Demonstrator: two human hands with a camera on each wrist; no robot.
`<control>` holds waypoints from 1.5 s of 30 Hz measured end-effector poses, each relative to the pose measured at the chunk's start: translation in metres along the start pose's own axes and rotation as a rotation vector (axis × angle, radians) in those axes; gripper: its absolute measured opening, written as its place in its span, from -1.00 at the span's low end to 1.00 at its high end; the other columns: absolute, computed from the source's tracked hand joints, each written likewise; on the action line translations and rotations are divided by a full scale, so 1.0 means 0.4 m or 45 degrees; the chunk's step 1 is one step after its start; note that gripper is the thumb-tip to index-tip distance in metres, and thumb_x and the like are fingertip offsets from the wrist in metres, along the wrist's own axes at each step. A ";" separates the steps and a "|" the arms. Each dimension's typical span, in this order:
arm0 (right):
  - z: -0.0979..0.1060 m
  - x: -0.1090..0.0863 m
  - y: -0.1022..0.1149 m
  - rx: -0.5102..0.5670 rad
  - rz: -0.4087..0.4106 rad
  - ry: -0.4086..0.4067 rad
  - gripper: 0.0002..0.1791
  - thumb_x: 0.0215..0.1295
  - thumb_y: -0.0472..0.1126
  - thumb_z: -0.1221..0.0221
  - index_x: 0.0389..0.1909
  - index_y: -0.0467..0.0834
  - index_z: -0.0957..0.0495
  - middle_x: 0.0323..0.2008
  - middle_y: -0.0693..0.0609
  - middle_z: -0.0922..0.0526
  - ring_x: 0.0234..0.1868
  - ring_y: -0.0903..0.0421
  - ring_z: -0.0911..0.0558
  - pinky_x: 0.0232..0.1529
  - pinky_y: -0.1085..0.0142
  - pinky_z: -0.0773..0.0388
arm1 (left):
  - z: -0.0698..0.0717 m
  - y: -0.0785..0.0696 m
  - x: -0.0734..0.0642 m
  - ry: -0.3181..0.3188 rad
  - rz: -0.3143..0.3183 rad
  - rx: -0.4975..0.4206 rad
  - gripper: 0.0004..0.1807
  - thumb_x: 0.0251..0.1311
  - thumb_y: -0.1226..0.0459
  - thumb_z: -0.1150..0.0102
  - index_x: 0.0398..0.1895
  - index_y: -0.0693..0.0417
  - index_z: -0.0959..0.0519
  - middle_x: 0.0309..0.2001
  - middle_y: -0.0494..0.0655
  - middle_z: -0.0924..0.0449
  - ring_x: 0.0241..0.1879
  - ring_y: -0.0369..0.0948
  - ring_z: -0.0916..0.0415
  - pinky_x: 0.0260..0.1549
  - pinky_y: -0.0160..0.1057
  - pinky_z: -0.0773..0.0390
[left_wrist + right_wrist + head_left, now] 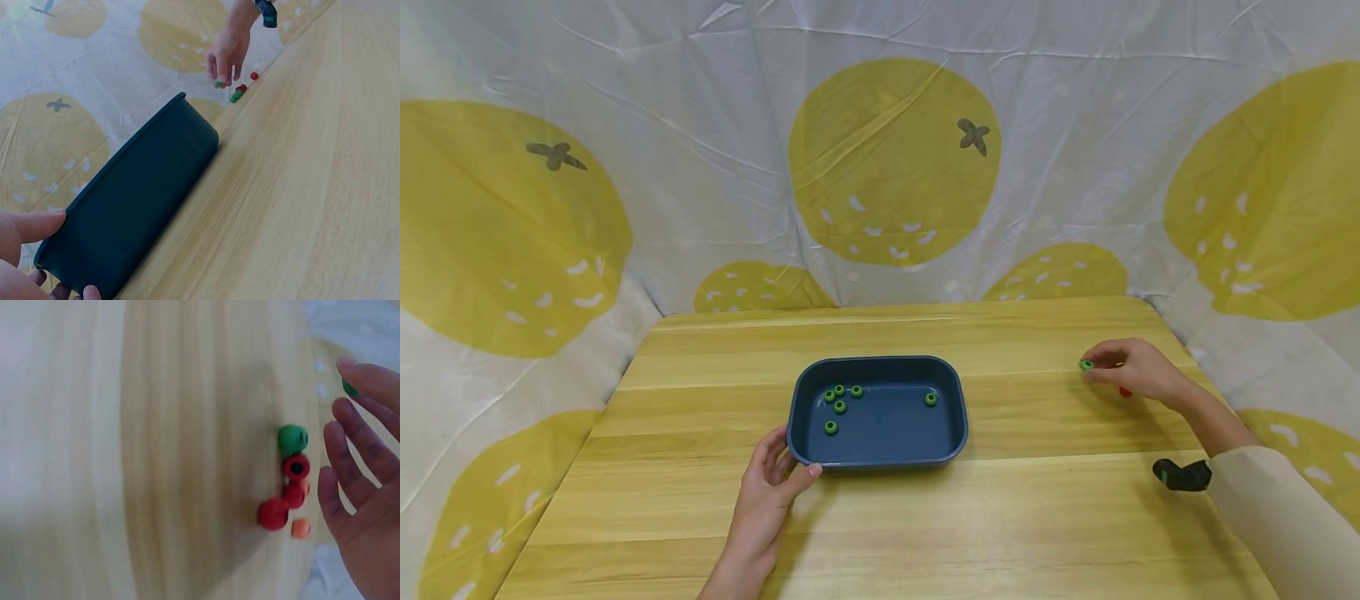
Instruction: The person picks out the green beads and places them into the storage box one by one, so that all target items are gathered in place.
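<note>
A dark blue rectangular tray [880, 463] stands on the table with several green beads [839, 407] in it, mostly towards its left side. My left hand [763, 492] grips its near left corner, thumb on the rim and fingers against the outer wall. Off to the right, my right hand [1138, 371] pinches a green bead [1086, 365] between thumb and forefinger, above the tabletop. The other fingers spread loosely in the right wrist view. Close by lie another green bead [292, 439], several red beads [273, 514] and an orange bead [300, 528], mostly hidden in the head view.
The wooden table [1015, 517] reaches back to a white curtain [730, 150] printed with yellow fruit, which also hangs at both sides. A black strap-like device [1182, 475] sits at the right wrist by a pale sleeve [1285, 508].
</note>
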State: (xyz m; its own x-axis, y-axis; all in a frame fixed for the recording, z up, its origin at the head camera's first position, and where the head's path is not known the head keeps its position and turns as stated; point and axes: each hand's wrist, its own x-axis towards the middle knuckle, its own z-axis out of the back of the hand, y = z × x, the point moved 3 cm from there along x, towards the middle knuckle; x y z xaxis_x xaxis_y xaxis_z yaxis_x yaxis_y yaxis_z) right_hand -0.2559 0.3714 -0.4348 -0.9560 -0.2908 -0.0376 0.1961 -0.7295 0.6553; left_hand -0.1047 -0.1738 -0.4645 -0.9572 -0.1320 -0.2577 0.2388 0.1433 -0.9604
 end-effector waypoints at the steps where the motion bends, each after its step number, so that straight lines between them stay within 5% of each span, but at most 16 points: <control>1: -0.001 0.005 0.008 -0.001 0.011 0.004 -0.65 0.38 -0.09 -0.37 0.05 -0.23 -0.70 -0.05 -0.06 -0.71 -0.06 0.01 -0.65 -0.20 0.25 -0.59 | 0.000 0.001 0.000 0.000 0.001 -0.002 -0.13 0.27 0.45 -0.38 0.58 0.06 -0.15 0.54 0.01 -0.17 0.51 0.03 -0.11 0.40 0.05 -0.20; 8: -0.009 0.040 0.069 0.017 0.055 0.035 -0.60 0.39 -0.04 -0.37 0.07 -0.25 -0.69 -0.06 -0.07 -0.71 -0.11 -0.06 -0.69 -0.25 0.21 -0.63 | -0.001 0.002 -0.001 0.000 0.004 -0.012 -0.12 0.27 0.45 -0.38 0.58 0.07 -0.15 0.54 0.01 -0.17 0.51 0.04 -0.10 0.40 0.06 -0.19; 15: -0.031 0.079 0.121 -0.014 0.150 0.060 -0.65 0.39 -0.08 -0.37 0.04 -0.23 -0.70 -0.08 -0.01 -0.73 -0.05 -0.03 -0.68 -0.05 0.07 -0.62 | -0.002 -0.001 -0.003 -0.002 0.004 -0.006 -0.12 0.27 0.44 -0.38 0.58 0.07 -0.14 0.54 0.02 -0.17 0.51 0.04 -0.11 0.40 0.04 -0.20; 24: -0.071 0.119 0.175 0.004 0.226 0.092 -0.68 0.36 -0.12 -0.39 0.02 -0.22 -0.72 -0.07 0.00 -0.73 -0.01 -0.05 -0.66 -0.02 0.01 -0.64 | -0.005 -0.001 -0.002 0.024 -0.018 -0.031 -0.13 0.26 0.47 -0.37 0.57 0.09 -0.15 0.52 0.01 -0.19 0.49 0.02 -0.15 0.09 -0.42 -0.47; 45: -0.158 0.202 0.339 -0.009 0.458 0.243 -0.72 0.34 -0.13 -0.40 -0.04 -0.20 -0.74 -0.09 0.06 -0.73 -0.05 0.00 -0.68 0.07 -0.13 -0.58 | -0.003 -0.003 -0.001 0.019 -0.019 -0.035 -0.14 0.26 0.48 -0.37 0.57 0.07 -0.16 0.52 -0.01 -0.21 0.47 0.00 -0.18 0.09 -0.42 -0.49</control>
State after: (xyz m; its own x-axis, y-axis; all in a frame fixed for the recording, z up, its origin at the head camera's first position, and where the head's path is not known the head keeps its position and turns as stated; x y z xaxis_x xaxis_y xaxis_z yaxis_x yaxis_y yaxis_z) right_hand -0.2925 0.2097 -0.3967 -0.7689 -0.6372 0.0533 0.5127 -0.5646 0.6468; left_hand -0.1047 -0.1726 -0.4632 -0.9631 -0.1197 -0.2411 0.2197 0.1684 -0.9609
